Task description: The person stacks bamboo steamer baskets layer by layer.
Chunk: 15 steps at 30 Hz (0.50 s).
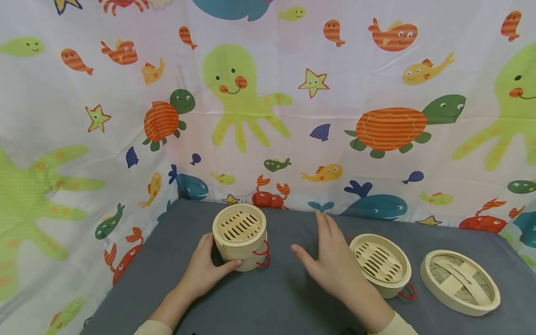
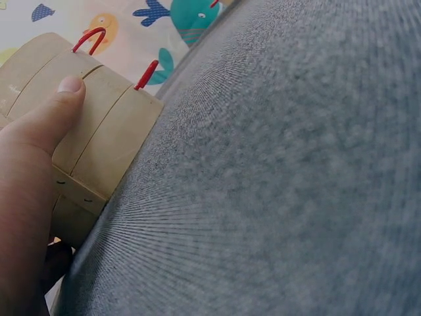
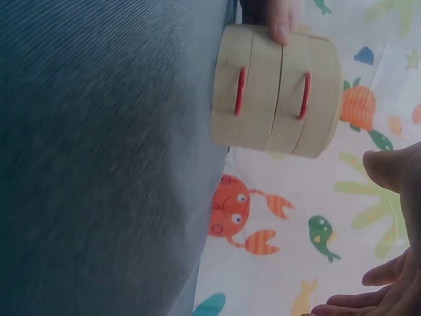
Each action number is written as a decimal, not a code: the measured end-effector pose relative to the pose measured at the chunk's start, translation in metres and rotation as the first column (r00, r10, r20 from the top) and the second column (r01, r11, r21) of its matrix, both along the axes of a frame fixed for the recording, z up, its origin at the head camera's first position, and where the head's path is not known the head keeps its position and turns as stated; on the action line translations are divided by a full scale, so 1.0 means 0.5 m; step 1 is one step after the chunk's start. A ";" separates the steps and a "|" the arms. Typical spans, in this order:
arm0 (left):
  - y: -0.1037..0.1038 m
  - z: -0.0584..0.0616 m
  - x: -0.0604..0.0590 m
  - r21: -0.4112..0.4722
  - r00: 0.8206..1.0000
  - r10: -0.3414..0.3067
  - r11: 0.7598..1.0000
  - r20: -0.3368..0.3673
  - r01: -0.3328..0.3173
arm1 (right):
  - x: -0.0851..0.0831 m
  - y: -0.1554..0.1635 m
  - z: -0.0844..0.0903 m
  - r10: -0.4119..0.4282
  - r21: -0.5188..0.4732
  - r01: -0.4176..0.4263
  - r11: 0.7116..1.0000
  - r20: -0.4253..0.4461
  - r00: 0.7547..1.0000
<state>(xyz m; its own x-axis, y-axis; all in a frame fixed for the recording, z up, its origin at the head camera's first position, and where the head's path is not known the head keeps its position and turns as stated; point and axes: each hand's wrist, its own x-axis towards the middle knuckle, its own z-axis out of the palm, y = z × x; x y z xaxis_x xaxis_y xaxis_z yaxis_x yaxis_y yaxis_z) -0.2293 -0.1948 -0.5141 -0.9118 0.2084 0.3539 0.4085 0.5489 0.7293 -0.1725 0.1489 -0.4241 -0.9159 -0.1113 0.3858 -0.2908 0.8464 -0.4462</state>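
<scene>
Two bamboo steamer tiers stand stacked (image 1: 240,236) at the back middle of the grey table, each with a red loop handle. My left hand (image 1: 206,271) grips the stack from its left, thumb pressed on the front wall (image 2: 62,108). The stack (image 3: 276,92) shows sideways in the right wrist view, with a fingertip on its edge. My right hand (image 1: 331,260) hovers open, fingers straight, between the stack and a single steamer tier (image 1: 381,263) at the right, holding nothing.
A bamboo lid (image 1: 459,281) lies upside down at the far right of the grey table (image 1: 272,302). A sea-animal print cloth (image 1: 268,107) hangs close behind and on the left. Bare felt lies in front of the hands.
</scene>
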 end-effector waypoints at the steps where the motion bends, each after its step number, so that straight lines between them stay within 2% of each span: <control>1: 0.001 0.001 -0.001 0.003 1.000 -0.001 1.000 -0.002 0.001 | 0.002 0.006 0.001 -0.010 0.011 0.010 1.000 -0.012 1.000; 7: 0.002 -0.004 -0.001 0.006 1.000 -0.006 1.000 -0.001 0.006 | 0.017 0.039 -0.007 -0.049 0.053 0.053 0.997 -0.069 0.996; 15: 0.002 -0.007 -0.001 0.002 1.000 0.015 1.000 0.009 -0.015 | 0.038 0.097 -0.024 -0.120 0.063 0.121 0.991 -0.019 0.993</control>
